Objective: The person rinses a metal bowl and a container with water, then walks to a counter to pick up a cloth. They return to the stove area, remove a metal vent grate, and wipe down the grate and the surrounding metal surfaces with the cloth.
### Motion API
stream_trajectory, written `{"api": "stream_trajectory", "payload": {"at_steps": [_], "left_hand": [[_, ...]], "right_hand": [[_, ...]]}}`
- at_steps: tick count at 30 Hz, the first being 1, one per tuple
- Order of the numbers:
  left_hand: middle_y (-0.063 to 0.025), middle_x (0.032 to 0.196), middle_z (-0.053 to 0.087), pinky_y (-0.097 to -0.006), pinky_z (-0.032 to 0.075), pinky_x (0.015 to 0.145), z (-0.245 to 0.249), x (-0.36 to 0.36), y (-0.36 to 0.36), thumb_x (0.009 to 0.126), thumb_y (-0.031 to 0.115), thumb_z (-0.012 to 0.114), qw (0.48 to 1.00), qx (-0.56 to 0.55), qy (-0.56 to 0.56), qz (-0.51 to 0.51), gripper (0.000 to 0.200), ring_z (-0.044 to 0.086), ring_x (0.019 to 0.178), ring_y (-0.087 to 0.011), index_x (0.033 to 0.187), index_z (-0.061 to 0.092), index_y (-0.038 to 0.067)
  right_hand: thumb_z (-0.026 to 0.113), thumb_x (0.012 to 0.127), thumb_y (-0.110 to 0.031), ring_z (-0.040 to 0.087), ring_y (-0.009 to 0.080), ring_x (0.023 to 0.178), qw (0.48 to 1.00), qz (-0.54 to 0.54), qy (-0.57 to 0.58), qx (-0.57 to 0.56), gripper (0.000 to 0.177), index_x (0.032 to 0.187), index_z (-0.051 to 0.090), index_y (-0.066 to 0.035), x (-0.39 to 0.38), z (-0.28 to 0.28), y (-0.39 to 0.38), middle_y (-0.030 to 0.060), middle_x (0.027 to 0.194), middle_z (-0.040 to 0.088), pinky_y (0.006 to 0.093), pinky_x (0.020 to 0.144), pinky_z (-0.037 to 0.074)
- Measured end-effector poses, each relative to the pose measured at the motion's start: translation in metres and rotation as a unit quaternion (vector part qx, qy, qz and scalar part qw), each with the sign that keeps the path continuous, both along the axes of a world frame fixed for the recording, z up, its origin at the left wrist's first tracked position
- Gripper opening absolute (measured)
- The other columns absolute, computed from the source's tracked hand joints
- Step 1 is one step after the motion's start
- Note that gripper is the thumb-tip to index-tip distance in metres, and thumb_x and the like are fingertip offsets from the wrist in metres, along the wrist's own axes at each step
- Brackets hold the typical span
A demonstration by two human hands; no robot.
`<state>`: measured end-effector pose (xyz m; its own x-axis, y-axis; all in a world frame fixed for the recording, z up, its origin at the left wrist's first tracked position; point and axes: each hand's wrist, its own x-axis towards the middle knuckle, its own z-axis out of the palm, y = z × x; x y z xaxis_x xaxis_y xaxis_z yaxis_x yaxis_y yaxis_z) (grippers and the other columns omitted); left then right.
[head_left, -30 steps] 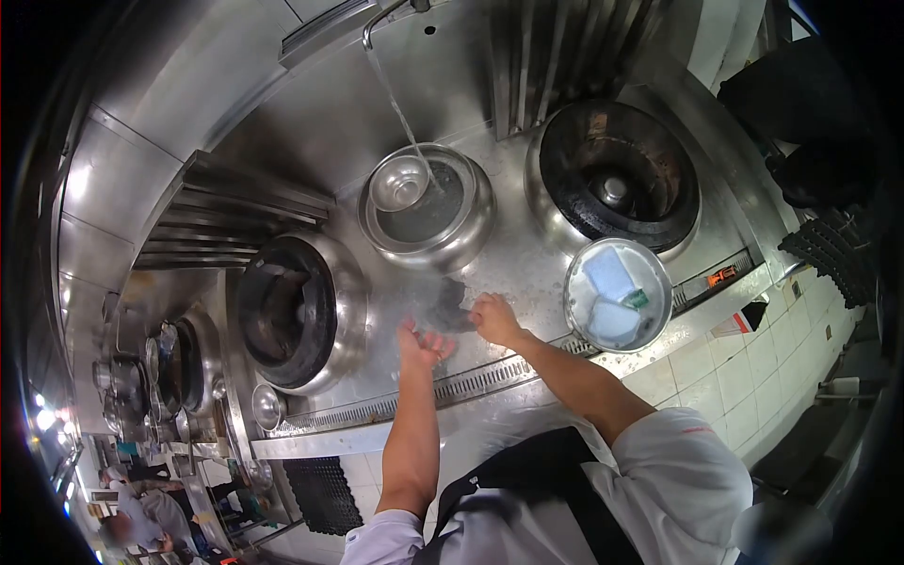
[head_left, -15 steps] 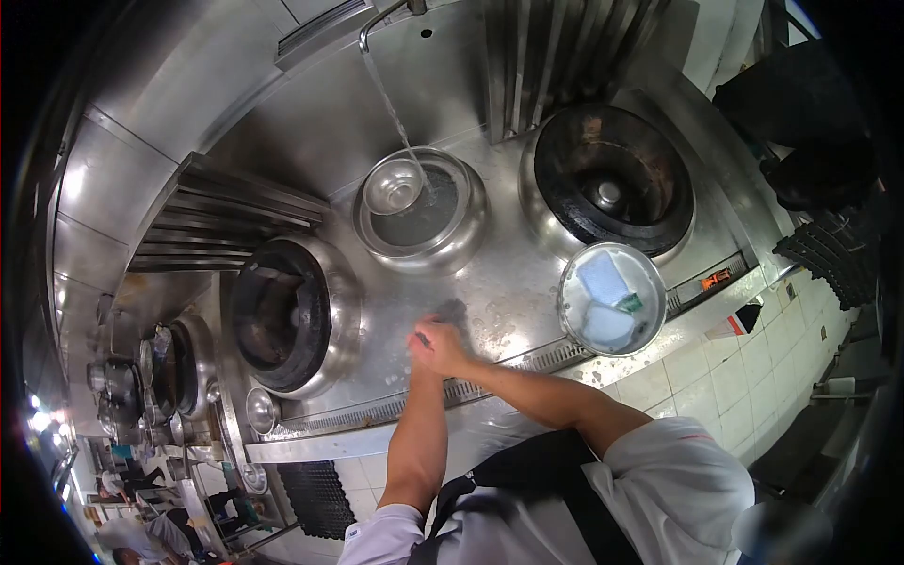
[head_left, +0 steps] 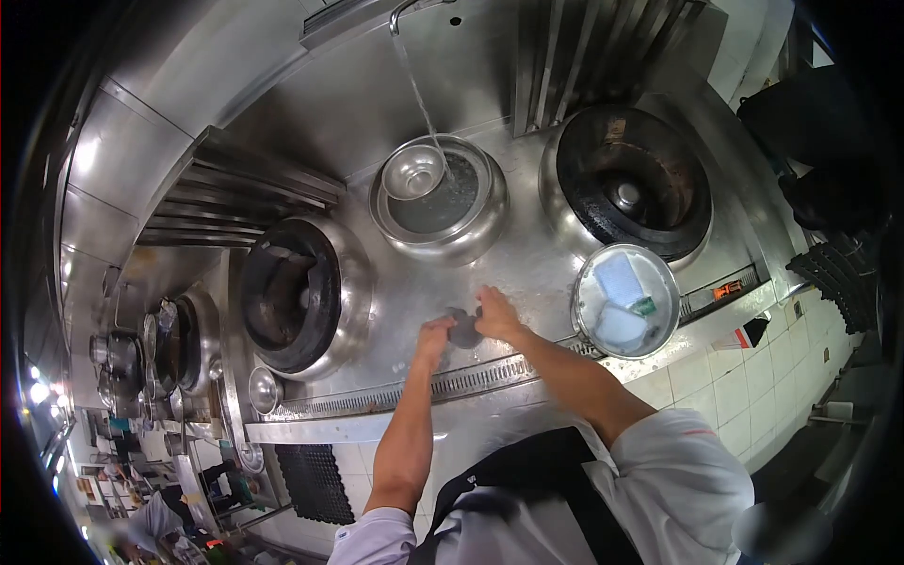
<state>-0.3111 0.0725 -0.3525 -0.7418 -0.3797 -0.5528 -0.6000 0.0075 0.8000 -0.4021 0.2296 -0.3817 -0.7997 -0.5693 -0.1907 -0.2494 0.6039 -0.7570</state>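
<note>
My left hand (head_left: 434,339) and my right hand (head_left: 497,314) are close together, low over the stainless steel stove top (head_left: 414,301). Between them is a dark grey scouring pad or rag (head_left: 463,331); its exact kind is hard to make out. Both hands have their fingers closed on it, one at each side. Beyond them, water runs from a tap (head_left: 396,21) into a round steel basin (head_left: 490,202), where a small metal bowl (head_left: 412,173) sits.
Dark wok burners stand left (head_left: 287,297) and right (head_left: 631,184). At the front right, a steel bowl (head_left: 670,311) holds blue-white sponges (head_left: 618,280) and a green scrap. A slotted drain (head_left: 490,377) follows the front edge. An orange object (head_left: 727,289) lies in the right channel.
My hands were pressed together over the dark pad; now they are apart with it showing between them. The right hand has moved right and away from me. The view has shifted slightly.
</note>
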Motion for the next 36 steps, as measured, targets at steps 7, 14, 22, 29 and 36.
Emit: {"api": "stream_trajectory", "payload": {"at_steps": [7, 14, 22, 29, 36], "left_hand": [[-0.0008, 0.078, 0.064, -0.0251, 0.043, 0.064, 0.008, 0.003, -0.013, 0.079, -0.003, 0.058, 0.987, -0.036, 0.156, -0.004, 0.019, 0.054, 0.071, -0.0098, 0.086, 0.073, 0.004], [0.0007, 0.072, 0.059, -0.0231, 0.041, 0.066, -0.007, 0.023, -0.058, 0.073, -0.005, 0.064, 0.974, -0.151, 0.145, 0.089, 0.02, 0.052, 0.069, -0.0098, 0.089, 0.069, 0.005], [-0.0107, 0.115, 0.056, -0.0319, 0.054, 0.073, -0.02, 0.007, -0.003, 0.069, 0.002, 0.076, 0.916, -0.301, 0.246, -0.097, 0.062, 0.062, 0.088, -0.0221, 0.125, 0.051, 0.005], [-0.0197, 0.118, 0.055, -0.034, 0.055, 0.078, -0.004, -0.02, 0.018, 0.076, -0.006, 0.067, 0.97, 0.084, 0.174, 0.147, 0.06, 0.064, 0.093, -0.0267, 0.131, 0.042, -0.008], [-0.0172, 0.11, 0.058, -0.0363, 0.057, 0.082, 0.0, -0.014, 0.048, 0.077, -0.012, 0.055, 0.959, 0.187, 0.187, 0.1, 0.059, 0.064, 0.092, -0.0279, 0.132, 0.037, -0.002]], "right_hand": [[0.072, 0.074, -0.007, 0.059, 0.0374, 0.106, 0.981, 0.093, -0.011, -0.168, 0.045, 0.118, 0.06, -0.007, -0.008, 0.008, 0.001, 0.0194, 0.109, 0.062, 0.0418, 0.092, 0.047], [0.074, 0.078, -0.022, 0.062, 0.0366, 0.087, 0.995, 0.055, -0.007, -0.086, 0.024, 0.09, 0.067, -0.002, -0.042, 0.046, 0.015, 0.0209, 0.092, 0.065, 0.0412, 0.077, 0.048], [0.074, 0.078, -0.015, 0.06, 0.0217, 0.088, 0.946, 0.086, -0.007, -0.312, 0.03, 0.098, 0.064, 0.005, -0.012, 0.064, -0.033, 0.0122, 0.102, 0.061, 0.0322, 0.074, 0.049], [0.068, 0.087, -0.024, 0.059, 0.016, 0.09, 0.908, -0.288, -0.1, -0.289, 0.034, 0.113, 0.062, -0.003, -0.028, 0.014, -0.012, 0.0105, 0.101, 0.062, 0.0313, 0.076, 0.047], [0.06, 0.088, -0.051, 0.061, 0.0267, 0.095, 0.522, -0.232, -0.58, -0.581, 0.043, 0.103, 0.062, -0.01, 0.002, -0.001, -0.018, 0.0093, 0.097, 0.065, 0.0457, 0.087, 0.047]]}}
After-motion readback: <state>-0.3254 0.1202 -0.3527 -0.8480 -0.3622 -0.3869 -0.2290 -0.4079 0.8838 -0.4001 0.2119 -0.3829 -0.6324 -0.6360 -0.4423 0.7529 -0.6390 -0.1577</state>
